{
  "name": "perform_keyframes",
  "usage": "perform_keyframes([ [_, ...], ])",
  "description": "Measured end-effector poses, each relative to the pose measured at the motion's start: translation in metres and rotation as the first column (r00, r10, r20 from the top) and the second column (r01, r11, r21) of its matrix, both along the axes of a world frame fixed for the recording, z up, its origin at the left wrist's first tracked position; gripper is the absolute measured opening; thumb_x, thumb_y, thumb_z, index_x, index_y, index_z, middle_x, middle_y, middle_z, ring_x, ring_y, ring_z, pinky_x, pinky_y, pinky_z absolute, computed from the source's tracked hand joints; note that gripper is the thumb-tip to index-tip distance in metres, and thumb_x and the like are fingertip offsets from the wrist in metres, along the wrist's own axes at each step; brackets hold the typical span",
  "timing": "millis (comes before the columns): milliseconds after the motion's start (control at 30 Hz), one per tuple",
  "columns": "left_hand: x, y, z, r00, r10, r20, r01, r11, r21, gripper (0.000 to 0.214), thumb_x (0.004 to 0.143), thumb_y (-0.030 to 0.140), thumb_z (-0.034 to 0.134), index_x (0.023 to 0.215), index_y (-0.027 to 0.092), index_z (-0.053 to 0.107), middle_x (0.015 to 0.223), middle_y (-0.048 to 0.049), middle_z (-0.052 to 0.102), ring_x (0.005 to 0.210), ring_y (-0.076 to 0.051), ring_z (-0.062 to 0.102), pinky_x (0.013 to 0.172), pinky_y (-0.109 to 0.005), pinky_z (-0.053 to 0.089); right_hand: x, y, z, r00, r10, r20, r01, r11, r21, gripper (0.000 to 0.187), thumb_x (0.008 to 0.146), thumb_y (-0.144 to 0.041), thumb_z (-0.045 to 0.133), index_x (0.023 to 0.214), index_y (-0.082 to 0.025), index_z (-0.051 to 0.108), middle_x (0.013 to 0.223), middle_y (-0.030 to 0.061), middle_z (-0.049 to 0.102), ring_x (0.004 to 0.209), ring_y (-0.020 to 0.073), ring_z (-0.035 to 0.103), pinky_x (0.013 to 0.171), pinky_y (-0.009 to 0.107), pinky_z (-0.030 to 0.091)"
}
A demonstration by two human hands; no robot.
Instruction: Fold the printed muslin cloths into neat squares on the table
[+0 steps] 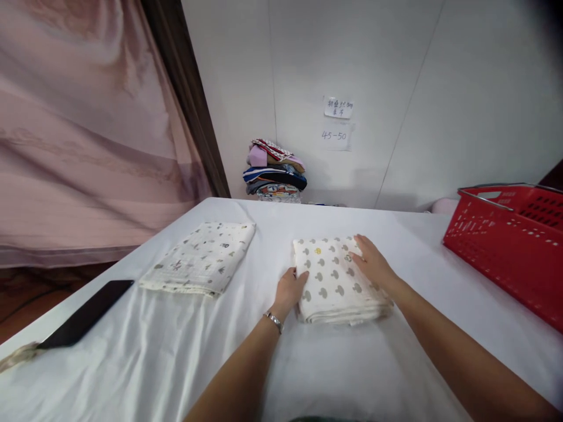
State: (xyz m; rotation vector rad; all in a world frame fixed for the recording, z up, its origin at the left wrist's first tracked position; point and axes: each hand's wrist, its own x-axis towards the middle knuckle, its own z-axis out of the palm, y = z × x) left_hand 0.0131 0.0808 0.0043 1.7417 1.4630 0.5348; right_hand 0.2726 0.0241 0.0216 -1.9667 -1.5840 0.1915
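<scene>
Here the left hand (289,291) touches the folded mushroom-print cloth (329,287) on the tabletop (269,249) at its nine o'clock, the right hand (373,261) at two, whether gripping I can't tell; gentle, even inward pressure should square those edges without rucking.

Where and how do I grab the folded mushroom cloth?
Probably pinch all layers of the folded mushroom cloth at its left and right edges, one hand from each side: it lies flat, layers showing along the near edge. The left hand touches its left edge, the right hand its right.
</scene>
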Motion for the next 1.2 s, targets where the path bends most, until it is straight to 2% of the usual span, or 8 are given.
perform_keyframes([
  [100, 0.000, -0.002, -0.002, 1.000, -0.008, -0.006, 0.008, 1.000, 0.022, 0.035, 0.082, 0.042, 0.052, 0.104, 0.015, 0.059, 0.098, -0.0102, 0.067, 0.088, -0.022, 0.062, 0.072, -0.028, 0.042, -0.011, 0.007, -0.011, 0.975, 0.142, 0.169, -0.117, 0.982, -0.147, 0.061, 0.088, -0.048, 0.038, 0.140, -0.017, 0.032, 0.149, 0.0087, 0.024, 0.138, 0.0264, 0.013, 0.111, 0.046, 0.014],
  [233, 0.000, -0.004, -0.006, 1.000, -0.012, -0.005, 0.013, 0.998, 0.057, 0.038, 0.082, 0.043, 0.052, 0.108, 0.016, 0.057, 0.101, -0.0102, 0.066, 0.092, -0.023, 0.061, 0.074, -0.028, 0.042, -0.012, 0.010, -0.026, 0.958, 0.149, 0.246, -0.068, 0.948, -0.311, 0.059, 0.088, -0.049, 0.033, 0.139, -0.019, 0.034, 0.148, 0.0096, 0.026, 0.138, 0.0271, 0.014, 0.110, 0.050, 0.011],
  [400, 0.000, -0.006, -0.005, 1.000, -0.012, -0.019, 0.012, 0.999, 0.044, 0.039, 0.083, 0.043, 0.051, 0.111, 0.016, 0.056, 0.104, -0.0106, 0.066, 0.094, -0.024, 0.060, 0.075, -0.029, 0.042, -0.029, 0.019, -0.006, 0.925, 0.162, 0.343, -0.044, 0.944, -0.327, 0.059, 0.088, -0.050, 0.034, 0.136, -0.017, 0.039, 0.146, 0.0117, 0.031, 0.137, 0.0277, 0.018, 0.110, 0.050, 0.006],
  [567, 0.000, -0.006, -0.004, 1.000, -0.030, -0.002, 0.030, 0.999, 0.040, 0.038, 0.084, 0.042, 0.050, 0.110, 0.016, 0.057, 0.103, -0.0114, 0.066, 0.092, -0.023, 0.061, 0.073, -0.028, 0.042, -0.080, 0.051, 0.014, 0.896, 0.301, 0.327, -0.219, 0.939, -0.263, 0.062, 0.091, -0.049, 0.027, 0.141, -0.013, 0.032, 0.149, 0.0114, 0.023, 0.138, 0.0243, 0.014, 0.111, 0.042, 0.008],
  [667, 0.000, -0.006, -0.006, 1.000, -0.024, -0.011, 0.024, 0.998, 0.055, 0.038, 0.083, 0.042, 0.050, 0.109, 0.016, 0.057, 0.102, -0.0121, 0.066, 0.091, -0.024, 0.062, 0.073, -0.028, 0.042, -0.105, 0.073, 0.004, 0.879, 0.353, 0.320, -0.258, 0.917, -0.303, 0.061, 0.092, -0.045, 0.024, 0.141, -0.009, 0.030, 0.149, 0.0118, 0.023, 0.138, 0.0246, 0.014, 0.111, 0.042, 0.010],
  [800, 0.000, -0.005, -0.009, 1.000, -0.022, -0.001, 0.022, 0.996, 0.082, 0.036, 0.083, 0.040, 0.051, 0.108, 0.015, 0.057, 0.101, -0.0124, 0.066, 0.093, -0.023, 0.061, 0.074, -0.027, 0.041, -0.115, 0.086, -0.017, 0.871, 0.360, 0.334, -0.249, 0.910, -0.331, 0.061, 0.093, -0.043, 0.023, 0.142, -0.008, 0.028, 0.149, 0.0103, 0.023, 0.138, 0.0238, 0.014, 0.111, 0.041, 0.011],
  [1000, -0.001, -0.006, -0.009, 0.999, -0.031, -0.011, 0.032, 0.994, 0.100, 0.036, 0.084, 0.040, 0.050, 0.109, 0.015, 0.056, 0.098, -0.0124, 0.067, 0.090, -0.023, 0.062, 0.074, -0.028, 0.041, -0.114, 0.079, -0.020, 0.898, 0.355, 0.260, -0.254, 0.900, -0.353, 0.058, 0.093, -0.041, 0.022, 0.141, -0.010, 0.030, 0.150, 0.0101, 0.022, 0.138, 0.0233, 0.014, 0.110, 0.042, 0.013],
  [1200, -0.001, -0.008, -0.008, 0.999, -0.032, -0.044, 0.038, 0.991, 0.126, 0.036, 0.085, 0.040, 0.048, 0.110, 0.015, 0.055, 0.100, -0.0126, 0.066, 0.091, -0.023, 0.062, 0.075, -0.028, 0.041, -0.115, 0.043, -0.025, 0.901, 0.401, 0.167, -0.349, 0.898, -0.269, 0.052, 0.093, -0.034, 0.022, 0.139, -0.014, 0.036, 0.148, 0.0088, 0.027, 0.137, 0.0202, 0.019, 0.111, 0.040, 0.016],
])
